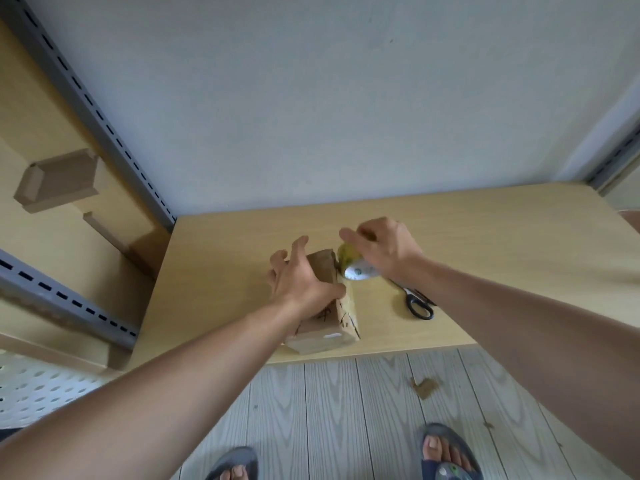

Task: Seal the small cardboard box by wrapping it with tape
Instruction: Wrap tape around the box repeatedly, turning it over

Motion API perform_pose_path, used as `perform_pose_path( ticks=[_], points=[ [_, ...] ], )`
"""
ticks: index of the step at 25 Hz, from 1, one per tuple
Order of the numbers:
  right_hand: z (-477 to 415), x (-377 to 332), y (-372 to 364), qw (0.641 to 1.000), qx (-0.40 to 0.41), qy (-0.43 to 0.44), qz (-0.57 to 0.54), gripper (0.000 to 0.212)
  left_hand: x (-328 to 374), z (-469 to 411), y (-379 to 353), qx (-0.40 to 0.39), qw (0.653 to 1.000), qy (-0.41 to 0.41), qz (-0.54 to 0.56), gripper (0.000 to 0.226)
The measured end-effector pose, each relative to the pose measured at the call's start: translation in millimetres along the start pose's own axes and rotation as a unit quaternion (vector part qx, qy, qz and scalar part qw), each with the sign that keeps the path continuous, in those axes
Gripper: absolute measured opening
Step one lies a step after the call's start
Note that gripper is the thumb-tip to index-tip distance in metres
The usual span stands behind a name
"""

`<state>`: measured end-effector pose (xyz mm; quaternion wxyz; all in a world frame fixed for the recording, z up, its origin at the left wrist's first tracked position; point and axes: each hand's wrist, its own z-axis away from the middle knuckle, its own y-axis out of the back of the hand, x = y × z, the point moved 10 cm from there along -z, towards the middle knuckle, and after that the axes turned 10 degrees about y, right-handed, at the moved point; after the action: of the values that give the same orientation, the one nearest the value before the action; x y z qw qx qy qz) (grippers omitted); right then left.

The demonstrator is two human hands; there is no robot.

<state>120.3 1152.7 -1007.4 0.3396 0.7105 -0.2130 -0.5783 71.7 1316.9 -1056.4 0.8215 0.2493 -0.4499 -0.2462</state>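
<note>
One cardboard box (325, 336), one tape roll (358, 271), one scissors (408, 292), one table (485, 254), two hands: left hand (298, 278), right hand (384, 247)

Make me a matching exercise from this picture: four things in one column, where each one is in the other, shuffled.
1 cardboard box
2 tape roll
3 scissors
4 cardboard scrap

A on the floor
B under the left hand
C lying untouched on the table
D held by the right hand

Pairs: 1-B, 2-D, 3-C, 4-A

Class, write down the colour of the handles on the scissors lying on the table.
Black, on the metal scissors; the head view shows it.
</note>
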Motion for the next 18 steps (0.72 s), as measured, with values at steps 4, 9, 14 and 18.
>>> perform_pose_path(
  ticks=[4, 9, 14, 18],
  points=[
    [-10.6, -23.2, 30.6, 0.994, 0.067, 0.019, -0.081, 0.036, -15.9, -4.6, -7.7, -0.137, 0.966, -0.035, 0.216, 0.108],
    [-13.4, -33.0, 9.8, 0.992, 0.038, 0.036, -0.114, 0.048, 1.5, -8.7, 6.8, -0.055, 0.992, -0.098, 0.051, 0.068],
    [-14.6, -52.1, 2.3, 0.997, 0.008, 0.062, -0.046, 0.055, -1.0, -14.0, 2.0, -0.079, 0.986, -0.148, 0.002, 0.085],
    [-16.9, -68.7, 8.1, 0.989, -0.045, 0.137, 0.015, 0.048, -10.0, -12.7, 6.8, -0.092, 0.981, -0.17, 0.018, 0.078]
  ],
)
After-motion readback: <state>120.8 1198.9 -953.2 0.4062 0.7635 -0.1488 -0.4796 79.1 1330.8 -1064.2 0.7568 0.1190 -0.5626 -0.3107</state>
